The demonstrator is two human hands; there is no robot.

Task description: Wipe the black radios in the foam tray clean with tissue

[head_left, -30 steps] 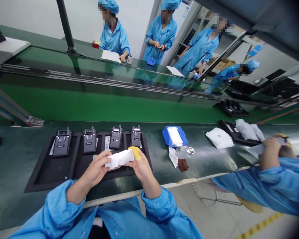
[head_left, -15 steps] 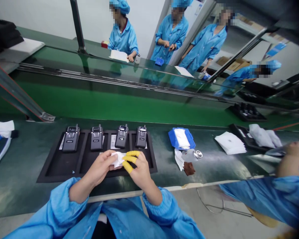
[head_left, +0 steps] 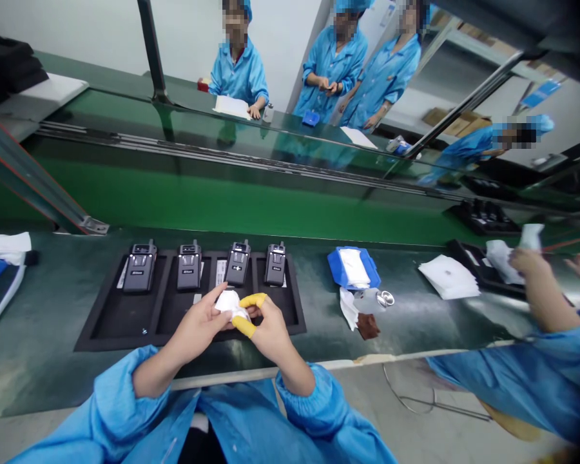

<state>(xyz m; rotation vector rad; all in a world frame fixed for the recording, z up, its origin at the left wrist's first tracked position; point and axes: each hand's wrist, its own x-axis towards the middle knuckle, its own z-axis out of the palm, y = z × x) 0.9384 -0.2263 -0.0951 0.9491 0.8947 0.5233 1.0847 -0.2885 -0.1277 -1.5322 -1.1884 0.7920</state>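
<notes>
A crumpled white wipe (head_left: 228, 304) is held between my two hands over the front of a black foam tray (head_left: 120, 328). My left hand (head_left: 199, 323) grips its left side between thumb and fingers. On the other side my right hand (head_left: 267, 322), with yellow finger cots, pinches the wipe. Whether anything lies inside the wipe cannot be seen. Several black two-way radios stand along the tray's far side, such as the leftmost radio (head_left: 140, 267) and the rightmost radio (head_left: 275, 265). White labels lie beside them.
Right of the tray are a blue box (head_left: 336, 274) of white wipes, a clear bottle (head_left: 367, 301) and a brown cloth (head_left: 368, 326). Farther right lies a white stack (head_left: 448, 277). A co-worker's hand (head_left: 531, 267) handles white material there. A metal post (head_left: 33, 174) rises at left.
My fingers have shifted on the wipe, which now looks rounder and more bunched. The co-worker's arm at right has moved left and lifted white material. People across the bench have turned or shifted.
</notes>
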